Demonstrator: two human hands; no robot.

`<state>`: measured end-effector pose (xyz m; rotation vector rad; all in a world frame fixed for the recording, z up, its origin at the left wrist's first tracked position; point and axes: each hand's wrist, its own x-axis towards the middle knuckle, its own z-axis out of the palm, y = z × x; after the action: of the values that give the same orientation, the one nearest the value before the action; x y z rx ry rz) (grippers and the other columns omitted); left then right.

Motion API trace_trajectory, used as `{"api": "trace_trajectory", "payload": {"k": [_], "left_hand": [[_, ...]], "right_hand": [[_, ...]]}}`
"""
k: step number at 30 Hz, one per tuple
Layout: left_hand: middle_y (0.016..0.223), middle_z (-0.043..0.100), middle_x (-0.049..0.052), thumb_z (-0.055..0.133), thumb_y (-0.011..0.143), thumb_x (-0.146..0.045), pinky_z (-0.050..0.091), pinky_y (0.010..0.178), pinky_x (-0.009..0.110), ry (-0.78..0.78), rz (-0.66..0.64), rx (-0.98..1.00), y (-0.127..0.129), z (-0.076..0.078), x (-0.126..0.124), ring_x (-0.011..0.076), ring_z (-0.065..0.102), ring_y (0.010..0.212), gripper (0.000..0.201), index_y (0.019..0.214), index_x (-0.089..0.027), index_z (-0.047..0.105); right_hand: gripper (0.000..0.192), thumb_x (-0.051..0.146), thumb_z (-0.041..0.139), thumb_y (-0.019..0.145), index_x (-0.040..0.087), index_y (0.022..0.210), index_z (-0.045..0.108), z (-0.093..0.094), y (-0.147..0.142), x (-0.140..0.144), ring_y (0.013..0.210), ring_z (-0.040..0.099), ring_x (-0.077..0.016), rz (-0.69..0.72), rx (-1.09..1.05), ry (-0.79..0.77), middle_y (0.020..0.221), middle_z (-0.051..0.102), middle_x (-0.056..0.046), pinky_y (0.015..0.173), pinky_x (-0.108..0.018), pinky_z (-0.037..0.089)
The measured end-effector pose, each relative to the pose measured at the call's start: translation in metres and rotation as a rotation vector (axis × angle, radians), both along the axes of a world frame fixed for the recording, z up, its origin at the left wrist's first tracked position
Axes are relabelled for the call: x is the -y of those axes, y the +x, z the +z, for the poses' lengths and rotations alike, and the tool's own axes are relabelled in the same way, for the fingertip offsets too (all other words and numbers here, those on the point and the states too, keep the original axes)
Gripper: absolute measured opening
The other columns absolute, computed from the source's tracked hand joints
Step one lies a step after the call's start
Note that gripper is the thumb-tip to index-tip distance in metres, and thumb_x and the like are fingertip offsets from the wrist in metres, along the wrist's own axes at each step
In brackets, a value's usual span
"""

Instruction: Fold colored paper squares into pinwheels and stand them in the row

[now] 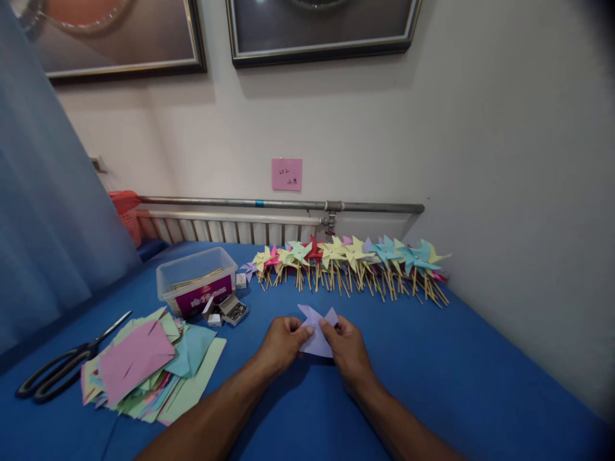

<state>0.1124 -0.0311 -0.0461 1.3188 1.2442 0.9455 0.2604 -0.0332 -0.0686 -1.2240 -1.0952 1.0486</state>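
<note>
A light purple paper pinwheel [318,344], partly folded, is held between both hands just above the blue table. My left hand [284,342] pinches its left side, with the thumb pressed near the middle. On the other side, my right hand [348,346] grips the paper with thumb and fingers. Two pointed corners stick up at the top, and the lower edge is flat. Fingers behind the sheet are hidden. To the left lies a stack of cut paper squares [139,358] in pink, green, blue and yellow. A small open box of metal pins [235,311] sits beyond it.
Finished pinwheels on sticks [346,262] lie in a row along the table's back. A clear plastic tub [195,272] holds sticks. Black-handled scissors [72,362] rest at the left beside a blue curtain [52,192]. A radiator [230,227] and pipe run along the wall.
</note>
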Motion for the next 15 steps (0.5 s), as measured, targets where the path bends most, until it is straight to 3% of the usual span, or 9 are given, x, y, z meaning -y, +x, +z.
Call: {"api": "trace_trajectory", "payload": {"k": [7, 15], "left_hand": [[0.046, 0.052, -0.002, 0.074, 0.067, -0.049, 0.027, 0.047, 0.024, 0.001, 0.016, 0.036, 0.002, -0.001, 0.001, 0.0099, 0.043, 0.044, 0.038, 0.056, -0.018, 0.055], [0.053, 0.061, 0.002, 0.083, 0.055, -0.048, 0.035, 0.051, 0.025, -0.136, 0.015, 0.313, -0.004, 0.008, 0.001, 0.0113, 0.050, 0.048, 0.040, 0.061, -0.014, 0.062]], "right_hand": [[0.034, 0.052, 0.070, 0.072, 0.019, 0.079, 0.064, -0.002, 0.001, 0.000, 0.054, 0.058, -0.0181, 0.018, -0.020, 0.021, 0.063, 0.066, -0.001, 0.050, -0.027, 0.045], [0.039, 0.054, 0.073, 0.072, 0.019, 0.086, 0.067, 0.004, -0.003, 0.003, 0.062, 0.064, -0.0207, 0.095, -0.108, 0.003, 0.073, 0.073, -0.004, 0.056, -0.029, 0.050]]}}
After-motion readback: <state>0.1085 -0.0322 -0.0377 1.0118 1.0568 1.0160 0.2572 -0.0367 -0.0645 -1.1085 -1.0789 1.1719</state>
